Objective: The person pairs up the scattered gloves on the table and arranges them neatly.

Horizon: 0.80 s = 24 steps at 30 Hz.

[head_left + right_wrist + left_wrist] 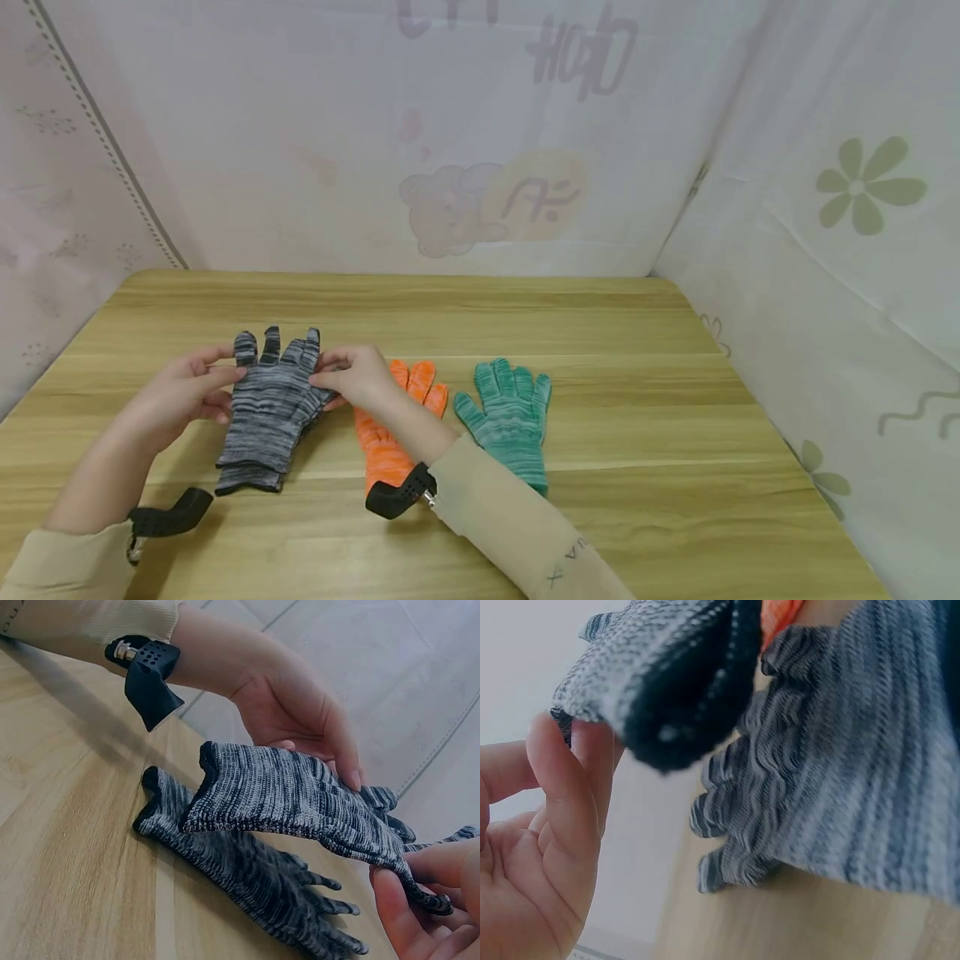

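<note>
In the head view, a grey-and-black striped knit glove [270, 400] is held up between my two hands, its fingers pointing away from me. My left hand [180, 383] pinches its left edge below the fingers; in the left wrist view, thumb and fingers [562, 787] meet at that edge. My right hand [363, 379] pinches the opposite edge, and the right wrist view shows its thumb [397, 904] against the knit. Under the raised glove, a second matching glove [240, 874] lies on the table. Its cuff shows below the upper one in the head view.
An orange glove [386, 458] lies right of the grey pair, partly covered by my right forearm. Farther right lies a green glove [513, 425]. All are on a wood-grain table [637, 467], with a printed cloth [315, 150] hanging behind it.
</note>
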Tool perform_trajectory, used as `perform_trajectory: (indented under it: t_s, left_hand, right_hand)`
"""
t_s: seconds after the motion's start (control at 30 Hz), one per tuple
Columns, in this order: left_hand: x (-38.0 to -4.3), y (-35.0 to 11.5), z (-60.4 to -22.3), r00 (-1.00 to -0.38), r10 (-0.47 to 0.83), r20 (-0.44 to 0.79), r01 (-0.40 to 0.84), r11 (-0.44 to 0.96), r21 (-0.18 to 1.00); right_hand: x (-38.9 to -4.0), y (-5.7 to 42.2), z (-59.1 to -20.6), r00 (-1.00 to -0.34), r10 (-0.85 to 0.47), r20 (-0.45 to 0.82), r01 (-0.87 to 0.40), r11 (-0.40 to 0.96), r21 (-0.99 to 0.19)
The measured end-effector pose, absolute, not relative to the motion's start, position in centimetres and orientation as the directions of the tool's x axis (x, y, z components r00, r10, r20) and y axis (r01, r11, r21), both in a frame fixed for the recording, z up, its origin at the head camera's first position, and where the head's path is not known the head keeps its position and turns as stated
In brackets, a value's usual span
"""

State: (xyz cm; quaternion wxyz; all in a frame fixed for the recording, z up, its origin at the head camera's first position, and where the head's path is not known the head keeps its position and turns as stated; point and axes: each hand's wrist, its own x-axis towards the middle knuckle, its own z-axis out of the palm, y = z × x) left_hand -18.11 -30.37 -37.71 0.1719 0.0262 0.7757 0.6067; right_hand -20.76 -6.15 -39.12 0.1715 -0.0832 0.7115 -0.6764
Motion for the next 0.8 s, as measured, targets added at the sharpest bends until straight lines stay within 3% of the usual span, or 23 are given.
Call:
perform_trajectory:
  t_s: [0.8]
  left_hand:
    - [-18.5, -31.8, -39.6, -0.928, 0.262, -0.266, -0.187, 0.292, 0.938]
  right_hand:
    - [-21.3, -7.4, -41.1, -0.920, -0.353, -0.171, 0.125, 0.149, -0.981]
